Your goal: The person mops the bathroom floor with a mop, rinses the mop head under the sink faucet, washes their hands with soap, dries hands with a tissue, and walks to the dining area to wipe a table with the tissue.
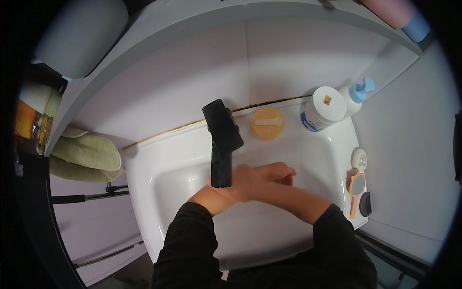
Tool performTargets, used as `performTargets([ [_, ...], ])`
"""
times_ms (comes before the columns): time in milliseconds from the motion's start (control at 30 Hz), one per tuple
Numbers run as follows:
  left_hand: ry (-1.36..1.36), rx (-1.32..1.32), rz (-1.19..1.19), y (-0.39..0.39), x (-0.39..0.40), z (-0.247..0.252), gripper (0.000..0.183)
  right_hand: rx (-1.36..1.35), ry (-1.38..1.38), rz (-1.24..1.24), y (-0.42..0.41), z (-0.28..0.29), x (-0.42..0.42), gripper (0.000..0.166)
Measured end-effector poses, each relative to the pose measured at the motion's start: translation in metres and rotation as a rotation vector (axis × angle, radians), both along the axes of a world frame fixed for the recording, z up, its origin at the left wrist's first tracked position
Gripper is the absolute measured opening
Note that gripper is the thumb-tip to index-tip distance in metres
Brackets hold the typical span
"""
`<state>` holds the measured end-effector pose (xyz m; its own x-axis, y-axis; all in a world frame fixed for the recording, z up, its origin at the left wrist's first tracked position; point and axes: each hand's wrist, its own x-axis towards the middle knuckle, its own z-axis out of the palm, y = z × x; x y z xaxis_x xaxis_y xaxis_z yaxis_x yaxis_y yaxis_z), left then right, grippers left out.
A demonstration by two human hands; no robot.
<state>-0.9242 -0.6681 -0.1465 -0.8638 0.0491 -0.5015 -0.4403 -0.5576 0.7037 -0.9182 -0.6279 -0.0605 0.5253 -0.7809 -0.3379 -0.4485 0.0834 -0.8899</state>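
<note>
Under the spout of a black faucet point(223, 126), my two forearms cross above a white washbasin point(285, 227). My right hand point(247, 184) is blurred and wraps over my left wrist, partly behind the spout. Past it, to the right, reaches my left hand point(278, 172), its fingers bent downward and its palm hidden. Both hands look wet. Black sleeves end a little above each wrist.
On the basin's back ledge stand an orange round container point(268, 123), a white lidded tub point(323, 108) and a pump bottle point(355, 97). An orange-framed handheld mirror point(357, 188) lies on the right rim. A green towel point(86, 151) hangs left; a grey shelf point(202, 21) crosses above.
</note>
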Motion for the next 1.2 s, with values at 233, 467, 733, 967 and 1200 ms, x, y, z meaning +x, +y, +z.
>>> performTargets([
  [233, -0.233, -0.334, -0.066, -0.012, 0.01, -0.014, 0.023, -0.408, 0.28, 0.369, -0.033, -0.002, -0.02, 0.032],
  [467, -0.18, 0.473, 0.3, -0.013, -0.001, 0.045, 0.029, -1.198, 0.08, 0.117, 0.008, -0.013, -0.041, 0.042],
  [733, -0.304, -0.676, -0.156, 0.02, -0.016, 0.011, 0.019, -0.014, -0.064, 0.399, -0.015, 0.011, -0.008, 0.035],
  [967, -0.311, -0.848, -0.403, 0.039, 0.015, -0.014, 0.017, 0.559, -0.329, 0.398, -0.04, 0.005, -0.009, 0.051],
  [1200, -0.415, -0.633, -0.12, 0.005, 0.071, 0.018, 0.018, -0.473, 0.157, 0.331, -0.021, 0.0, -0.036, 0.04],
])
